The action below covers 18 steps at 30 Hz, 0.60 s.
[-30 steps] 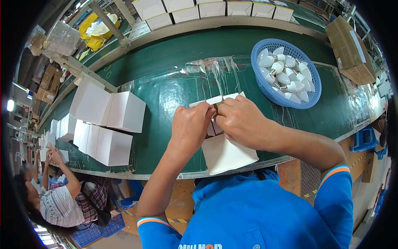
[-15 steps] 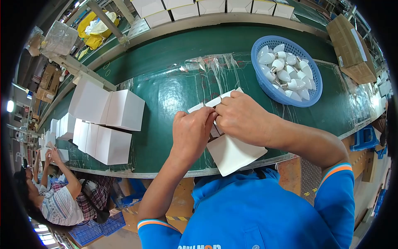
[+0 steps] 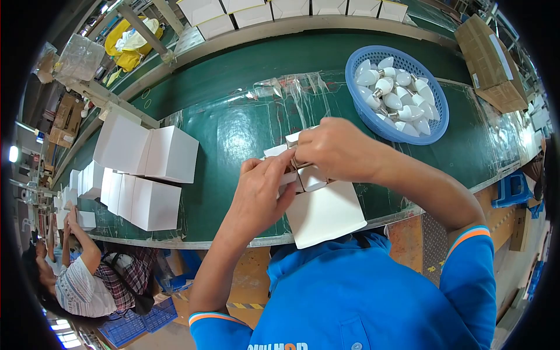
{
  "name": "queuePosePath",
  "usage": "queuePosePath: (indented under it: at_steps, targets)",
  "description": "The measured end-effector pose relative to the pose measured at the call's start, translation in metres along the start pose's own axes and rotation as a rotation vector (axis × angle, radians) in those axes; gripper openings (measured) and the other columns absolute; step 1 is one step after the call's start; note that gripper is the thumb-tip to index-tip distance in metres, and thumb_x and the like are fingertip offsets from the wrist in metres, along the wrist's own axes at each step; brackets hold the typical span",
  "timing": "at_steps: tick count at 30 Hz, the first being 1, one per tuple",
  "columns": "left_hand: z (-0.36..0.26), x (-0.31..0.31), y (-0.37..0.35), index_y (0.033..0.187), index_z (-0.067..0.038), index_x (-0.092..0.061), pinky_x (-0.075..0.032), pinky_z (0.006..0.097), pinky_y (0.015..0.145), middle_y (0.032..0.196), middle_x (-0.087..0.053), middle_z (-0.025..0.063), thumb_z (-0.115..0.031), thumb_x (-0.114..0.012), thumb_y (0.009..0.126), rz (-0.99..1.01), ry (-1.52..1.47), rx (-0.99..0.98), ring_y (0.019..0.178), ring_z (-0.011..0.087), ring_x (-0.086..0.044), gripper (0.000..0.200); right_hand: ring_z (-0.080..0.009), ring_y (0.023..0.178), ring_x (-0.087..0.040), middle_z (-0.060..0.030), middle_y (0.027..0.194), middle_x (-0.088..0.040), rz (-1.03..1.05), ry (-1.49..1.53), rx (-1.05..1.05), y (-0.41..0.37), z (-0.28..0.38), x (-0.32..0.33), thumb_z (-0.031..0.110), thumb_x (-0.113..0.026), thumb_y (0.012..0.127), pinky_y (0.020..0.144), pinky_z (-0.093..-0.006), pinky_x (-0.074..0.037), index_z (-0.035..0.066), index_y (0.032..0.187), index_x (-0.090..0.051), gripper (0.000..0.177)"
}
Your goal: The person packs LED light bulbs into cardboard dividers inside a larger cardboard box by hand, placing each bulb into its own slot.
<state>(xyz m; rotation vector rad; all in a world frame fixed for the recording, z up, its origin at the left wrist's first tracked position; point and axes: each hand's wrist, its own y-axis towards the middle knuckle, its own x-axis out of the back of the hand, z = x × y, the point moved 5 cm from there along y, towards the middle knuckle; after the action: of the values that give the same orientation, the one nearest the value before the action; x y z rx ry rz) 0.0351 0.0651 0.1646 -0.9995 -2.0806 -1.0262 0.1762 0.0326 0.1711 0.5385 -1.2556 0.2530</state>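
An open white carton (image 3: 325, 213) lies at the table's front edge, its broad flap spread toward my body. Small white compartments or inner boxes (image 3: 312, 177) show inside it. My left hand (image 3: 259, 185) is closed at the carton's left side, with a white edge between thumb and fingers. Curled over the carton's far part is my right hand (image 3: 335, 150), its fingertips pinched close to the left fingers. What the right fingertips hold, if anything, is hidden.
A blue basket (image 3: 354, 87) of white candle-shaped bulbs (image 3: 402, 96) stands back right, beside a brown cardboard box (image 3: 487, 64). White cartons (image 3: 154, 198) stand at left; more line the shelf (image 3: 286, 26) behind. A co-worker (image 3: 87, 274) sits at far left.
My hands have drawn apart slightly, with the left one opening its grip around the carton's side. More of the carton's inside and flap shows now. The view has shifted a little.
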Motion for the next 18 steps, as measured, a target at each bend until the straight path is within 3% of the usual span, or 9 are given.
queuePosePath:
  at_steps: [3,4,9,11,12,15,18]
  targets:
    - [0.004,0.004,-0.008,0.116,-0.003,-0.055,-0.043,0.0401,0.082,0.099,-0.064,0.0112,0.003,-0.067,0.075,-0.018,0.000,-0.027,0.089,0.0284,-0.062,0.043,-0.0247,0.080,-0.061,-0.0045,0.082,-0.062,-0.085,0.035,-0.038,-0.013,0.010,0.024,0.009,-0.068,0.070,0.070,-0.0382,-0.045,0.009,0.082,-0.065,0.013]
    - [0.004,0.002,-0.010,0.116,-0.003,-0.055,-0.043,0.0401,0.082,0.099,-0.064,0.0112,0.003,-0.067,0.075,-0.015,0.002,-0.025,0.089,0.0284,-0.062,0.043,-0.0240,0.086,-0.060,-0.0044,0.086,-0.061,-0.085,0.077,0.035,-0.019,0.014,0.019,0.011,-0.072,0.068,0.076,-0.0390,-0.044,0.009,0.088,-0.065,0.021]
    - [-0.011,0.008,-0.014,0.105,-0.005,-0.060,-0.046,0.0393,0.076,0.096,-0.064,0.0086,0.001,-0.070,0.072,-0.271,0.046,-0.086,0.086,0.0288,-0.060,0.035,-0.0221,0.095,-0.058,-0.0028,0.094,-0.061,-0.096,0.089,-0.001,-0.029,0.025,0.015,0.015,-0.079,0.066,0.083,-0.0391,-0.041,0.010,0.094,-0.064,0.032]
    - [-0.023,0.008,-0.017,0.101,-0.005,-0.063,-0.046,0.0386,0.074,0.095,-0.064,0.0081,0.001,-0.071,0.070,-0.213,0.085,-0.159,0.086,0.0275,-0.060,0.033,-0.0213,0.094,-0.058,-0.0029,0.093,-0.061,-0.090,0.053,-0.048,-0.028,0.011,0.003,0.014,-0.078,0.068,0.083,-0.0385,-0.041,0.010,0.096,-0.065,0.031]
    - [-0.030,0.006,-0.019,0.097,-0.005,-0.065,-0.046,0.0379,0.073,0.094,-0.064,0.0075,0.000,-0.071,0.068,-0.164,0.129,-0.229,0.086,0.0262,-0.060,0.031,-0.0225,0.089,-0.060,-0.0046,0.089,-0.062,-0.082,0.069,-0.035,-0.026,0.008,0.001,0.015,-0.073,0.074,0.079,-0.0376,-0.042,0.009,0.099,-0.065,0.026]
    - [-0.040,-0.008,-0.025,0.094,-0.005,-0.067,-0.047,0.0370,0.073,0.091,-0.065,0.0059,-0.001,-0.070,0.066,-0.092,0.115,-0.223,0.084,0.0249,-0.060,0.028,-0.0257,0.083,-0.061,-0.0071,0.083,-0.063,-0.044,0.100,-0.082,-0.017,-0.002,0.000,0.016,-0.066,0.081,0.074,-0.0387,-0.045,0.008,0.098,-0.065,0.019]
    - [-0.038,-0.016,-0.022,0.108,-0.004,-0.065,-0.045,0.0373,0.079,0.106,-0.063,0.0063,-0.007,-0.062,0.075,-0.006,0.303,-0.205,0.095,0.0227,-0.057,0.033,-0.0289,0.078,-0.062,-0.0092,0.079,-0.063,-0.061,0.167,-0.126,-0.010,-0.009,-0.002,0.017,-0.061,0.085,0.069,-0.0400,-0.047,0.006,0.097,-0.064,0.017]
